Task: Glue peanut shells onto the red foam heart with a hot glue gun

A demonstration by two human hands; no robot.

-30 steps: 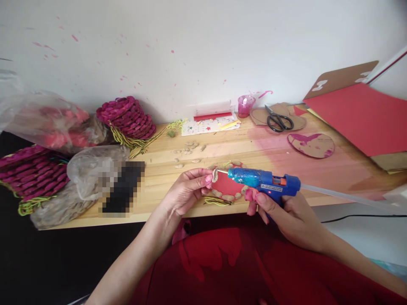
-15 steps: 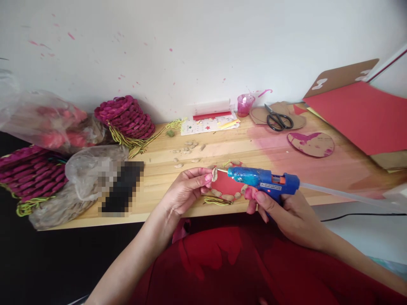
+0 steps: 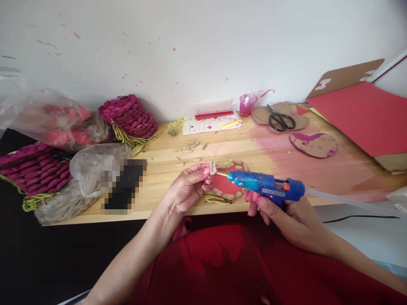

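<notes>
Evidently, a peanut (image 3: 213, 168) was pinched between the thumb and fingers of the left hand (image 3: 190, 186), above the front edge of the surface (image 3: 162, 169). Its long axis was held roughly upright, crossing the nearly level barrel of the blue glue gun (image 3: 263, 184), whose handle was gripped by the right hand (image 3: 286, 216). The metal nozzle (image 3: 222, 173) was pointed leftward at the peanut's right side; whether contact was made could not be told. The hands were kept apart, with only the gun's front end between them. Near the surface's front edge, a red card piece (image 3: 224, 186) bordered with peanuts was seen just right of the left fingertips. Loose peanuts (image 3: 190, 146) were scattered farther toward the back edge, nearer the left hand than the right.
</notes>
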